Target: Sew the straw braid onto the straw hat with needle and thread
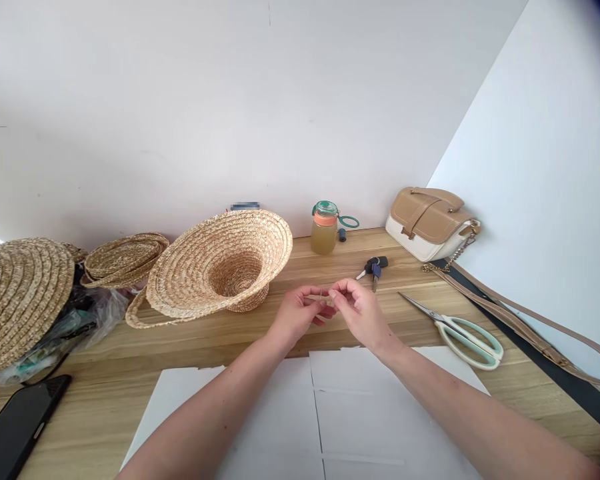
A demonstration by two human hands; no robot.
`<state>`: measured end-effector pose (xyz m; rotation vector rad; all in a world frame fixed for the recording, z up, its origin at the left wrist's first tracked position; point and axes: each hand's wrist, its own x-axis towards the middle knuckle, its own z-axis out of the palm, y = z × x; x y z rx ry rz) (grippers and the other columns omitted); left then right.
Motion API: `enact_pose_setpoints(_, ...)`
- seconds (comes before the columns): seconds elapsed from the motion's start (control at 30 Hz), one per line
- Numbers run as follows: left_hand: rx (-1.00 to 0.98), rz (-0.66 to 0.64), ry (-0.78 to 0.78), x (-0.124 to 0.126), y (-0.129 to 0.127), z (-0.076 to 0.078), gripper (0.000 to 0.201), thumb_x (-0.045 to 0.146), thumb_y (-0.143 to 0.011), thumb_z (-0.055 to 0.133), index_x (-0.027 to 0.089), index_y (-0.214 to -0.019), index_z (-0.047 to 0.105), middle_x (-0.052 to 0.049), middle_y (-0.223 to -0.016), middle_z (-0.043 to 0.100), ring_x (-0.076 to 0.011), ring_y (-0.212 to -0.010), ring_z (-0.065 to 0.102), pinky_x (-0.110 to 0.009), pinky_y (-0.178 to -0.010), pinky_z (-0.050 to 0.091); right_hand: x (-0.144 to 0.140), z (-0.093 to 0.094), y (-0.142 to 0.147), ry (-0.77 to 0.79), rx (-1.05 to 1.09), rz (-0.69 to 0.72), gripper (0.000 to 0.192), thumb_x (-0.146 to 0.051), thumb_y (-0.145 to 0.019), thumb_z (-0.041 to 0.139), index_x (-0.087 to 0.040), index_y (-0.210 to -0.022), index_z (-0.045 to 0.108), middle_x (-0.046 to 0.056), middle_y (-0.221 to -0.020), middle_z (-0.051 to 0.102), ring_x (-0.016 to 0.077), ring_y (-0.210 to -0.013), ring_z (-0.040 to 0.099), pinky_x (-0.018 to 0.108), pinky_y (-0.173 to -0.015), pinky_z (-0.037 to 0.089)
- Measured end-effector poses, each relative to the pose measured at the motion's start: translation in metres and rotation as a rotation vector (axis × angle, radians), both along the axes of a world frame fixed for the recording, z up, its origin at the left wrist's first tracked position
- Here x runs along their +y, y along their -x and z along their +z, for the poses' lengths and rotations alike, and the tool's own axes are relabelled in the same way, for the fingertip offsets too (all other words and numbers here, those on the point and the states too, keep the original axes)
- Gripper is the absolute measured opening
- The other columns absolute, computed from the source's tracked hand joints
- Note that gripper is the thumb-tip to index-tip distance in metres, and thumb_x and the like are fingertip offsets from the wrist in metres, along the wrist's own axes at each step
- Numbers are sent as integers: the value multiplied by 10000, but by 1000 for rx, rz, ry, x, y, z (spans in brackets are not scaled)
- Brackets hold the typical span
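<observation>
My left hand (pixel 303 308) pinches a thin needle (pixel 321 293) that points upward between thumb and forefinger. Close beside it, my right hand (pixel 357 308) has thumb and forefinger pressed together at the needle's side. Whatever the right fingertips hold is too fine to make out. Both hands are raised over the wooden table, just beyond the white board. To the left of my hands a straw hat (pixel 180 267) lies with its hollow facing me, a braided straw end looping off its brim.
Scissors (pixel 460 333) and keys (pixel 375 267) lie at right, near a handbag (pixel 427 223) with its strap. A drink bottle (pixel 324 233) and a dark thread spool (pixel 342 235) stand behind. More straw work (pixel 25 293), a coil of straw braid (pixel 125 259) and a phone (pixel 23 427) are left.
</observation>
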<state>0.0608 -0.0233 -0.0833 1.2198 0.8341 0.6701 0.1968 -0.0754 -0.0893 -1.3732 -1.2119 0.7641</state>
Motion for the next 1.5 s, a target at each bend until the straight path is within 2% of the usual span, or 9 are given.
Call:
enact_pose_setpoints(0.2,25,4,-61,0,-2,-4,184,180,-759,645,114,-931,645,-59,-667,709,-165,-654,686,-238,-558,522,-3,4,2,10,-14,-6,203,-390,-839,546,-194,-788,539,25,-712,590,157,-618,568,292,-570,463)
enact_pose_setpoints(0.5,33,-13,-99,-1,-2,-5,188,213,-776,634,113,-934,654,-77,-718,721,-166,-685,690,-233,-565,526,-3,4,4,11,17,-3,239,-435,-833,552,-202,-793,526,31,-734,602,169,-631,604,312,-591,503)
enact_pose_setpoints(1.5,39,-13,-130,-1,-4,-8,165,189,-769,613,124,-911,666,-70,-718,720,-169,-696,688,-239,-561,537,-2,2,4,6,46,-5,275,-477,-812,580,-209,-776,527,29,-707,600,175,-620,600,320,-583,506)
